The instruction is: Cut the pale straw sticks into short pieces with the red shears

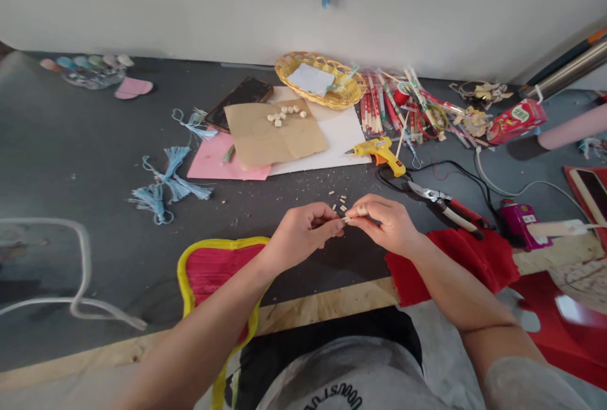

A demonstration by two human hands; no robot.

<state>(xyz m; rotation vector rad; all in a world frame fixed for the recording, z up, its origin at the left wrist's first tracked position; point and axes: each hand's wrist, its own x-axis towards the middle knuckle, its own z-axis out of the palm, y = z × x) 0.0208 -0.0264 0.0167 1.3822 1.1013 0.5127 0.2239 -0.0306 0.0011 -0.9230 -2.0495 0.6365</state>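
Observation:
My left hand (pixel 308 231) and my right hand (pixel 385 223) meet over the front part of the dark table. Both pinch small pale wooden stick pieces (pixel 346 219) between thumb and fingers; the fingertips hide much of them. Just beyond my fingers, several short cut stick pieces (pixel 342 201) lie loose on the table. Farther back, a small cluster of cream-coloured little blocks (pixel 287 112) rests on a sheet of brown paper (pixel 277 147). A yellow glue gun (pixel 382 154) lies to the right of that paper, its nozzle pointing left.
Pruning shears (pixel 446 201) lie right of my right hand, near red cloth (pixel 474 258). A wicker basket (pixel 344 97) and wrapped chopsticks (pixel 374 106) stand at the back. Blue tassels (pixel 173 176) are on the left. A yellow-edged red piece (pixel 213 271) sits under my left forearm.

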